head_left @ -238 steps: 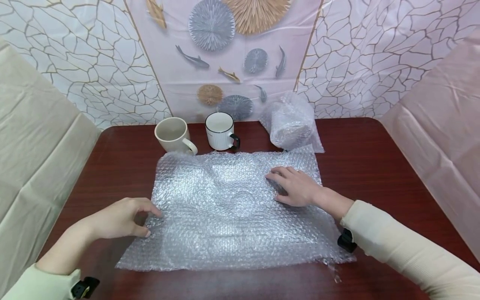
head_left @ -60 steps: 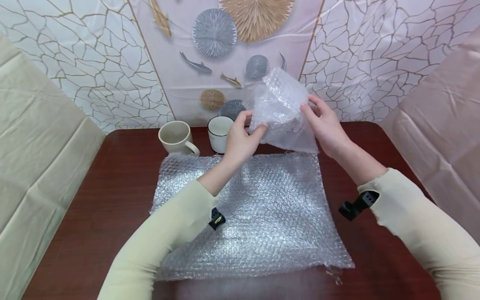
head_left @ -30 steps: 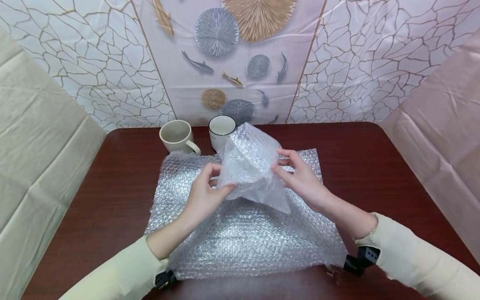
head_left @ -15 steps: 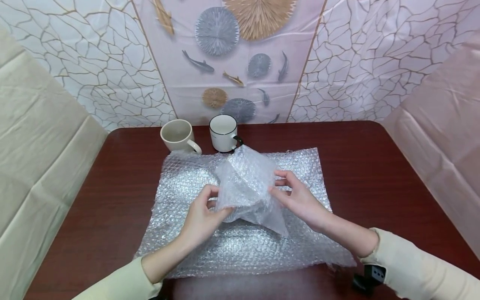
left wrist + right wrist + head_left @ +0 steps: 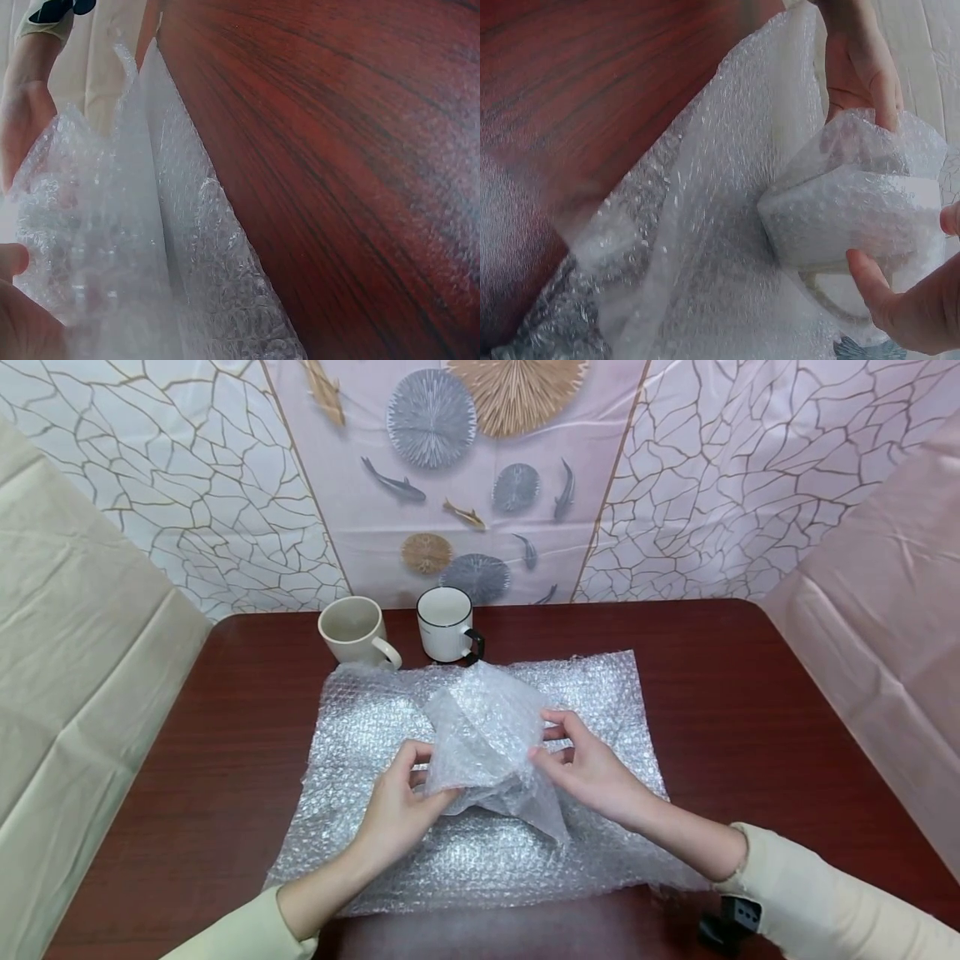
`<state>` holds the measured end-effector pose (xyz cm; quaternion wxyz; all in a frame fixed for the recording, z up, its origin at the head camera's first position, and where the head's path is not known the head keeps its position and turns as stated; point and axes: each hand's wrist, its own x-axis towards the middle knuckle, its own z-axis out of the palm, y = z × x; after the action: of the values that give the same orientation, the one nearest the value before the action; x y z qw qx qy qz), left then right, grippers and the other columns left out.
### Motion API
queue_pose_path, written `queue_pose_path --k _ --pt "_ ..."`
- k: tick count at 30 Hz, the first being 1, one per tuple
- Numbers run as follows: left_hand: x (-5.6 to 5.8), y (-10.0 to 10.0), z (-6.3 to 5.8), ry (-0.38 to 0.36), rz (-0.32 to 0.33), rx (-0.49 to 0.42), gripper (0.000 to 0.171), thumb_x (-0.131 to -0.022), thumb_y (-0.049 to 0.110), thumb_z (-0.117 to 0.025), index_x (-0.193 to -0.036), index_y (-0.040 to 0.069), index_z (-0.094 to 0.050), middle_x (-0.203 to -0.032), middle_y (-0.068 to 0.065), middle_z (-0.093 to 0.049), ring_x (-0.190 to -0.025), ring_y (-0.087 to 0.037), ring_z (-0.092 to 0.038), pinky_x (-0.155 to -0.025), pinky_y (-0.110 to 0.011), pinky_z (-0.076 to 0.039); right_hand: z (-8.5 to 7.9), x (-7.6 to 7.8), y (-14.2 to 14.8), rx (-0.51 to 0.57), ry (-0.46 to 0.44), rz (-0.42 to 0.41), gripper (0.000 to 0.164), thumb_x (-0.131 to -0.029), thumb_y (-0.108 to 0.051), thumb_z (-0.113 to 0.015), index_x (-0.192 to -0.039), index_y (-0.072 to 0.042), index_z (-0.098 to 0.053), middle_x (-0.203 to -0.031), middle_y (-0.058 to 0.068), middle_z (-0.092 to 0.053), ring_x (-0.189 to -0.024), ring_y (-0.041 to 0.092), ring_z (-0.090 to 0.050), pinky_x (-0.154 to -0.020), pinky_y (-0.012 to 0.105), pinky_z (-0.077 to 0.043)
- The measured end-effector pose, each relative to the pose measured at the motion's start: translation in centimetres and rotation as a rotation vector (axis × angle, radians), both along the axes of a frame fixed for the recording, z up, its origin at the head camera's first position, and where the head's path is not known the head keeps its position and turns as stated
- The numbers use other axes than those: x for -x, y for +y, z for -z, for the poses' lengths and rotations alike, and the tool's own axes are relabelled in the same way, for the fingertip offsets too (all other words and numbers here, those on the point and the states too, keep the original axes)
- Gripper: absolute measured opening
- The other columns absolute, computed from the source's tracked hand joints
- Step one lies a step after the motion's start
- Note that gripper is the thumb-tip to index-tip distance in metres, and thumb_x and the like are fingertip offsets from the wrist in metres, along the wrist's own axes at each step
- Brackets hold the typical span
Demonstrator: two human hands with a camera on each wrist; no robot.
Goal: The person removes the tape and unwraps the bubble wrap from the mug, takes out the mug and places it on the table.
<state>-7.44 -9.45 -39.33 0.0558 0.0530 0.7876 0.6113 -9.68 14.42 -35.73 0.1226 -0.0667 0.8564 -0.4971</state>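
Observation:
A bundle in bubble wrap point(image 5: 487, 735) sits low over the middle of a spread bubble wrap sheet point(image 5: 465, 868). Through its layers a pale rounded thing with a curved edge shows in the right wrist view, where the bundle point(image 5: 855, 217) has loose corners sticking out. My left hand point(image 5: 397, 802) grips its left side, thumb in front and fingers behind. On the other side my right hand point(image 5: 592, 777) holds it between thumb and fingers. The left wrist view has the near side of the wrap point(image 5: 97, 240), with a thumb at the lower left.
Behind the sheet stand a beige mug point(image 5: 352, 631) and a white mug point(image 5: 446, 625) with a black rim and black handle. The beige mug's handle is right at the sheet's back edge. Dark red table point(image 5: 757, 718) surrounds the sheet, and patterned cloth point(image 5: 697, 485) hangs behind.
Both hands, earlier on the sheet, have taken the bundle from the back right of the table and brought it forward and left, down over the sheet. Over the last half second it barely shifts.

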Motion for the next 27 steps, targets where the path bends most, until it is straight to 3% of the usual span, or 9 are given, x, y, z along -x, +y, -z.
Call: queue_pose_path --k 5,11,16,20,23,27 --pt "-0.1 -0.1 0.0 0.025 0.015 0.052 0.044 -0.077 0.008 -0.072 -0.113 0.013 -0.049 -0.117 -0.014 -0.058 -0.102 -0.029 -0.061 -0.070 -0.023 -0.055 0.1 0.0 0.3 -0.096 0.079 -0.054 0.055 -0.090 -0.025 -0.058 -0.135 -0.003 -0.035 -0.120 0.020 -0.054 -0.091 0.024 -0.063 -0.071 0.028 -0.054" --pt "-0.2 -0.3 -0.4 0.008 0.035 0.134 0.051 -0.078 0.016 -0.073 -0.121 0.016 -0.047 -0.112 -0.011 -0.060 -0.093 -0.022 -0.064 -0.068 -0.022 -0.055 -0.3 0.3 0.9 -0.216 0.113 -0.115 0.060 -0.091 -0.038 -0.054 -0.138 -0.006 -0.034 -0.121 0.011 -0.054 -0.099 0.022 -0.060 -0.080 0.033 -0.052" --pt "-0.4 -0.9 -1.4 -0.002 0.059 0.295 0.068 -0.075 0.033 -0.075 -0.133 0.021 -0.041 -0.121 -0.008 -0.056 -0.100 -0.025 -0.060 -0.080 -0.037 -0.054 -0.8 0.6 1.6 -0.274 0.139 -0.156 0.060 -0.092 -0.042 -0.052 -0.138 -0.008 -0.035 -0.125 0.010 -0.053 -0.103 0.022 -0.058 -0.081 0.033 -0.052" --pt "-0.3 -1.6 -2.4 0.063 0.089 0.382 0.080 -0.073 0.035 -0.076 -0.140 0.021 -0.034 -0.136 -0.006 -0.045 -0.111 -0.028 -0.054 -0.089 -0.044 -0.049 -1.5 0.9 2.2 -0.306 0.188 -0.183 0.057 -0.093 -0.039 -0.050 -0.137 -0.006 -0.036 -0.130 0.014 -0.049 -0.106 0.027 -0.057 -0.083 0.037 -0.052" --pt "0.0 -2.0 -3.2 0.158 0.114 0.402 0.081 -0.074 0.033 -0.076 -0.141 0.019 -0.033 -0.141 -0.003 -0.040 -0.119 -0.027 -0.048 -0.094 -0.044 -0.045 -2.3 1.3 2.4 -0.343 0.244 -0.191 0.052 -0.093 -0.034 -0.052 -0.136 -0.007 -0.038 -0.131 0.014 -0.047 -0.110 0.029 -0.055 -0.084 0.041 -0.051" --pt "0.7 -2.2 -3.9 0.292 0.136 0.407 0.077 -0.076 0.031 -0.074 -0.140 0.014 -0.035 -0.144 -0.003 -0.037 -0.127 -0.025 -0.041 -0.100 -0.045 -0.040 -3.3 1.9 2.1 -0.406 0.382 -0.223 0.047 -0.092 -0.027 -0.055 -0.134 -0.010 -0.043 -0.130 0.011 -0.048 -0.116 0.027 -0.051 -0.090 0.043 -0.047"
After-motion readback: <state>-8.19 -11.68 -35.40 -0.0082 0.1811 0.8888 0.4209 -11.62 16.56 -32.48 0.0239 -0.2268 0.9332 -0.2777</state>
